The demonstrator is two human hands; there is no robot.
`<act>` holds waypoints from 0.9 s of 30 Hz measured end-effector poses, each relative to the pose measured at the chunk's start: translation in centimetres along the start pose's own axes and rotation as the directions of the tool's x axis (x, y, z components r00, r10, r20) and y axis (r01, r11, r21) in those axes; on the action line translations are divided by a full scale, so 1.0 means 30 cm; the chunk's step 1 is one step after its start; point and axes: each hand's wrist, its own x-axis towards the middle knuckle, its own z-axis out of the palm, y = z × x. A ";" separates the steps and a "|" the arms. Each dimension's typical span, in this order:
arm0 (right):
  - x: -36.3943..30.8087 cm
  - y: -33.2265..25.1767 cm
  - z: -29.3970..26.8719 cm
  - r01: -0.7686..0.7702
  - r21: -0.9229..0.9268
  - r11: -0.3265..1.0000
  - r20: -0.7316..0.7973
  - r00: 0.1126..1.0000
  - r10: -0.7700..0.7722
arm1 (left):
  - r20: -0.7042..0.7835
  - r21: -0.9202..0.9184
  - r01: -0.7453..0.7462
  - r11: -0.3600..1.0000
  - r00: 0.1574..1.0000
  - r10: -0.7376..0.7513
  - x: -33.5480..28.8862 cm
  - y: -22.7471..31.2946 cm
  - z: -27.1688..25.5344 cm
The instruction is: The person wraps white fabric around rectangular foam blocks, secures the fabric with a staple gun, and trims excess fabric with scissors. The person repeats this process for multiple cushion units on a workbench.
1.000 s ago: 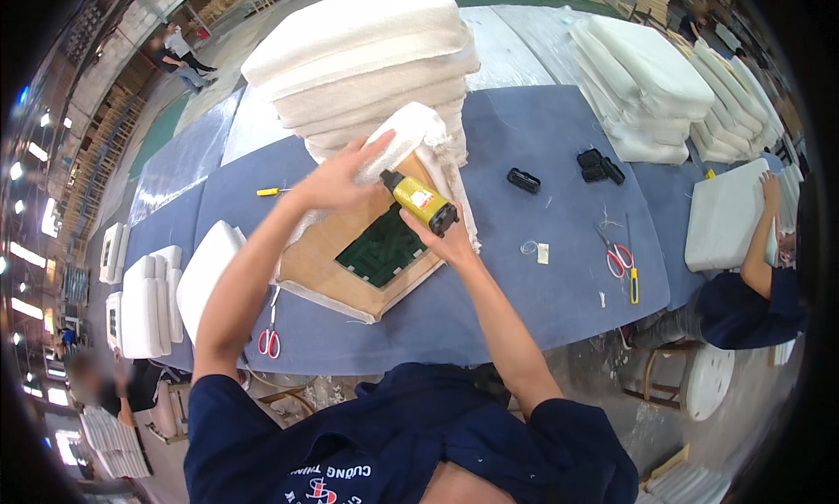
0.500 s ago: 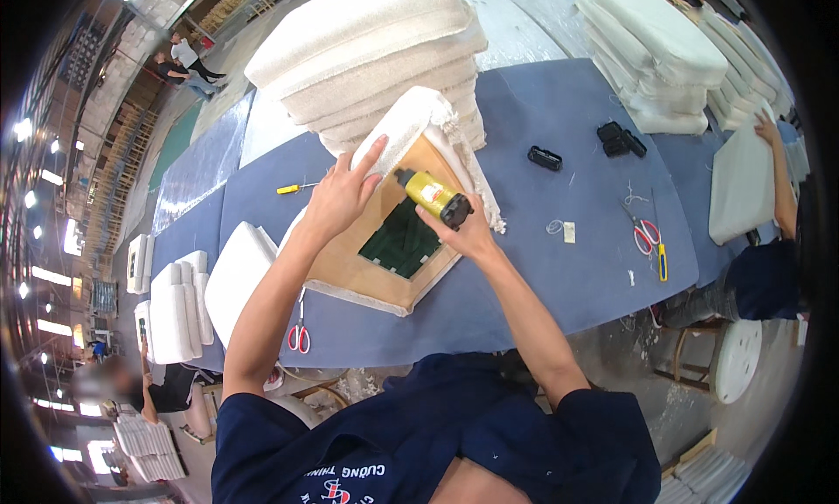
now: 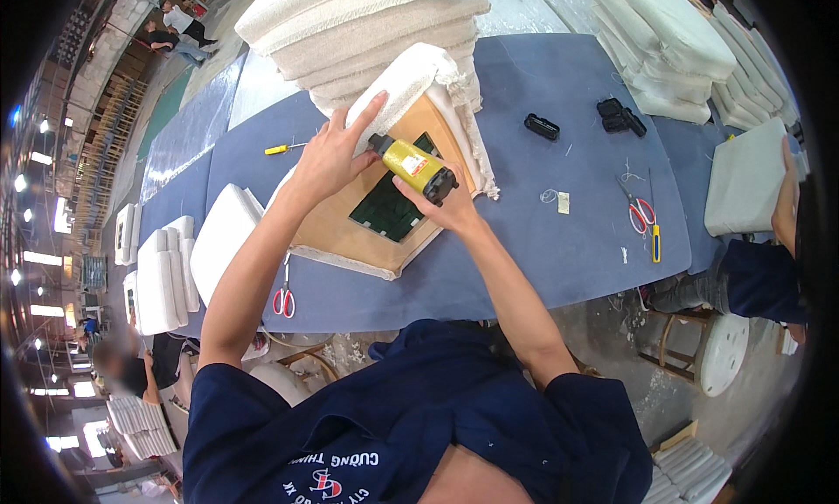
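An upholstered seat cushion (image 3: 332,222) lies underside up on the table, tilted toward the pile behind it. Its wooden base has a dark green opening, and white fabric (image 3: 398,83) wraps its edges. My right hand (image 3: 456,202) grips a yellow-green and black staple gun (image 3: 409,165) above the base, nose toward the left edge. On that edge rests my left hand (image 3: 328,159), fingers stretched apart on the fabric and thumb close to the staple gun's nose. Whether the nose touches the cushion, I cannot tell.
Stacked cushions (image 3: 376,27) stand behind; more (image 3: 669,45) are at the far right. On the blue-covered table (image 3: 524,250) lie red-handled scissors (image 3: 284,301), a yellow screwdriver (image 3: 278,149), black cases (image 3: 542,126) and a second pair of scissors (image 3: 642,214). A co-worker's arm (image 3: 784,194) touches a cushion at right.
The whole view has shifted, so the table sits higher in the picture. The staple gun's nose has moved left along the base, closer to my left thumb.
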 end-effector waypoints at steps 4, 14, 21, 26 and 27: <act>-0.018 -0.007 0.027 0.015 0.038 0.999 0.015 1.000 -0.015 | 0.030 -0.121 -0.081 0.989 0.996 0.085 -0.002 -0.024 -0.022; -0.196 0.010 0.180 -0.011 0.006 1.000 -0.146 0.989 0.012 | 0.027 -0.128 0.119 0.985 0.993 -0.116 -0.123 -0.137 -0.002; -0.119 -0.150 0.007 0.022 0.199 0.980 -0.106 0.994 -0.001 | -0.122 0.102 0.035 0.994 0.992 -0.022 -0.160 -0.044 0.023; -0.090 -0.111 0.038 0.013 0.006 1.000 0.000 1.000 -0.013 | -0.091 0.112 0.018 0.994 0.996 -0.008 -0.180 -0.030 0.006; -0.093 -0.116 0.042 0.038 -0.002 0.999 0.013 0.999 -0.038 | -0.080 0.102 0.020 0.995 0.997 -0.012 -0.183 -0.034 -0.002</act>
